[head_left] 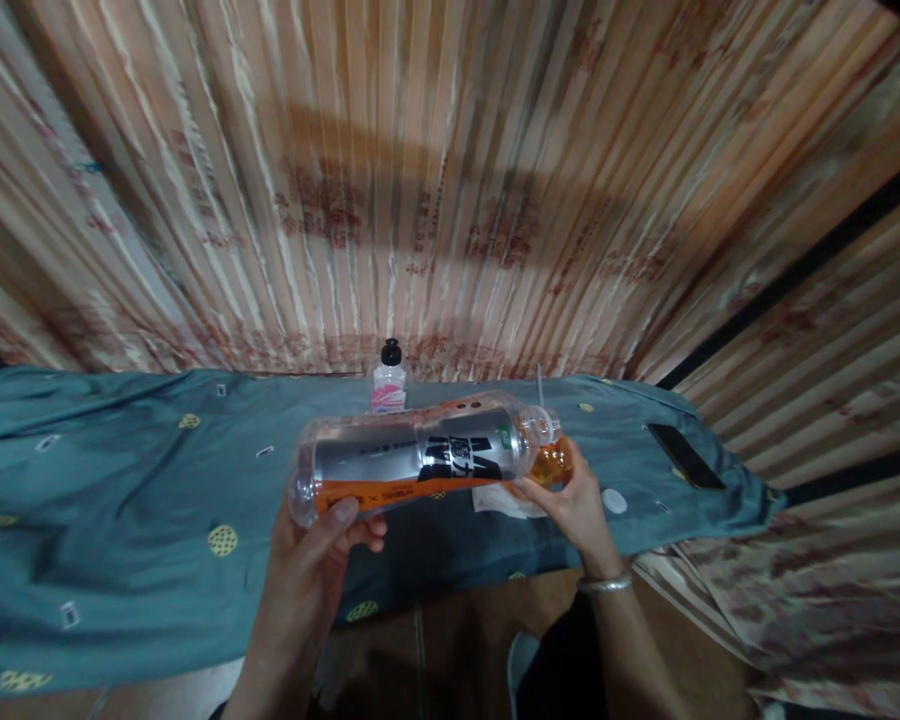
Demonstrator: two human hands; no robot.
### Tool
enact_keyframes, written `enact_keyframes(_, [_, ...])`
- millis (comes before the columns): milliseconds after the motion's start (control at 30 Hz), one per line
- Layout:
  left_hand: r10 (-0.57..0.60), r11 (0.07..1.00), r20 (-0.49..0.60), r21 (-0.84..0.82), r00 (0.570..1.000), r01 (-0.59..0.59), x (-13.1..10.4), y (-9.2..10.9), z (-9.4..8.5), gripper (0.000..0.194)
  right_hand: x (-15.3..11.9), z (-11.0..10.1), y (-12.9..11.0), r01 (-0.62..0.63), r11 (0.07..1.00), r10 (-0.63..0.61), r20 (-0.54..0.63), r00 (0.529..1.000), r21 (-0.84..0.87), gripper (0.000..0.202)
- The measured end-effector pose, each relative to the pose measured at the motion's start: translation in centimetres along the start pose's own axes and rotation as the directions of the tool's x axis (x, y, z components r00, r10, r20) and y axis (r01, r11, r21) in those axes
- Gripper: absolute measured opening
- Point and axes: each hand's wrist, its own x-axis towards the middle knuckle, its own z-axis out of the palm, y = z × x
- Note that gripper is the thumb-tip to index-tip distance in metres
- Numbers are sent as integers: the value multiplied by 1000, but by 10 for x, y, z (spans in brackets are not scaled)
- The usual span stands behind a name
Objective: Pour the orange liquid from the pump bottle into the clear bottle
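A large clear plastic bottle (412,450) with a silver and orange label lies nearly level in the air, its open neck pointing right. My left hand (319,550) is closed round its base end, thumb on the label. Beside the neck, my right hand (570,500) grips a small clear container of orange liquid (553,460). The bottle's neck is over this container and partly covers it; whether they touch is unclear. A thin pale stick (540,385) rises behind the neck.
A small bottle with a black cap (390,378) stands at the back of the green cloth (142,500). White paper (499,502) and a white disc (613,501) lie near my right hand. A dark phone (684,456) is at the right. Striped curtains (420,200) hang behind.
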Motion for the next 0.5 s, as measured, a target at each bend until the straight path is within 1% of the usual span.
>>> enact_keyframes(133, [-5, 1000, -3, -3, 1000, 5, -1, 0, 0, 40, 1, 1, -1, 0, 1000, 0, 1, 1000, 0, 74])
enact_keyframes(333, [-3, 1000, -4, -1, 1000, 3, -5, -4, -4, 32, -1, 3, 5, -10, 998, 7, -55, 998, -57, 80])
enact_keyframes(433, [-4, 1000, -18, 9, 1000, 4, -5, -6, -6, 33, -3, 5, 7, -1, 997, -5, -77, 997, -75, 85])
enact_keyframes(500, [-9, 1000, -21, 13, 1000, 9, -6, -6, -6, 34, -4, 6, 9, 15, 996, -23, -87, 996, -92, 85])
